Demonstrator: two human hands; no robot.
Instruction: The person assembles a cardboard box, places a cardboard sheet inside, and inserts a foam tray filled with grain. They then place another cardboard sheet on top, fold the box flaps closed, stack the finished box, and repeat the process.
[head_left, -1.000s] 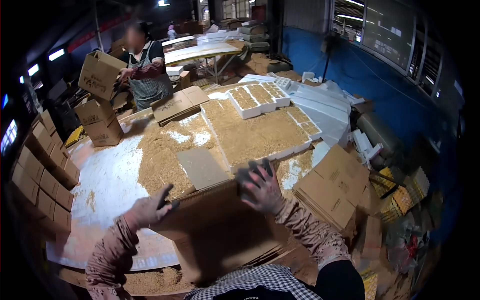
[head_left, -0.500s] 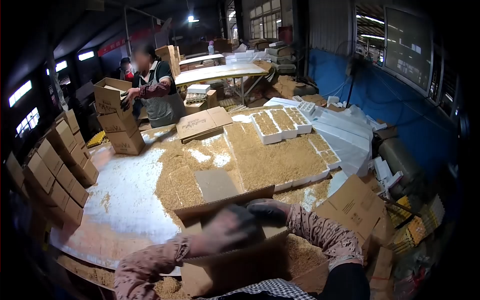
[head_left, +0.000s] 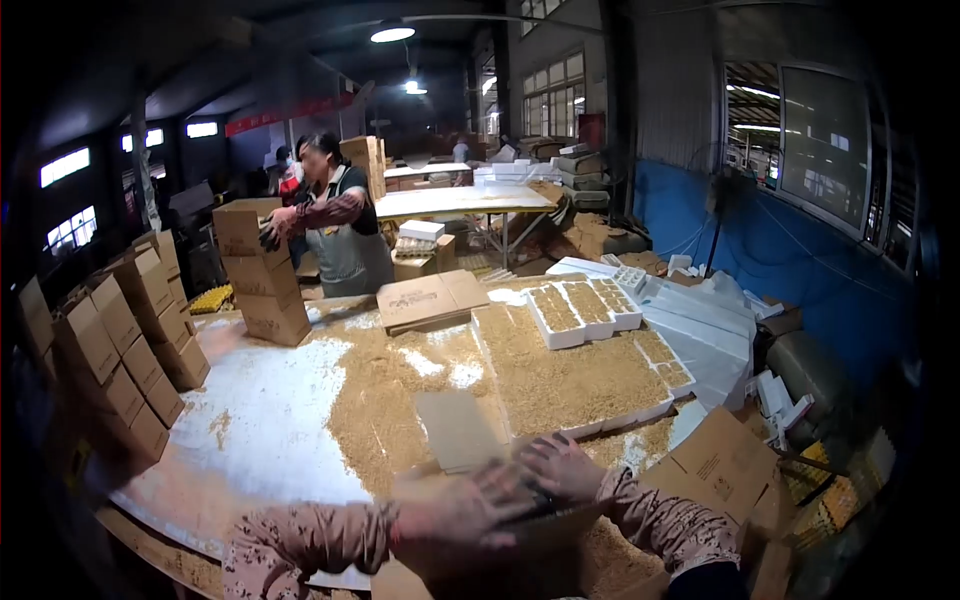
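Observation:
A cardboard box (head_left: 500, 560) stands at the near edge of the table, close to my body. Both hands are at its top. Blurred by motion, my left hand (head_left: 460, 510) reaches over the box from the left with fingers stretched out. On the far right side of the top, my right hand (head_left: 562, 466) lies with its fingers spread. The box's contents are hidden under my hands. Just beyond lies a flat grey board (head_left: 448, 430) on tan loose granules (head_left: 385, 420). To the right of it, white foam trays (head_left: 570, 375) are covered with the same granules.
Several closed boxes (head_left: 125, 350) are stacked at the left. Across the table a co-worker (head_left: 340, 220) holds the top of a box stack (head_left: 265, 285). Flattened cartons (head_left: 430, 300) lie at the far edge. An open carton (head_left: 715, 465) and yellow trays (head_left: 835, 500) stand at right.
My hands have come up from inside the box to its top, and their fingers have spread. The view has tilted upward. The co-worker's upper box has settled onto the stack.

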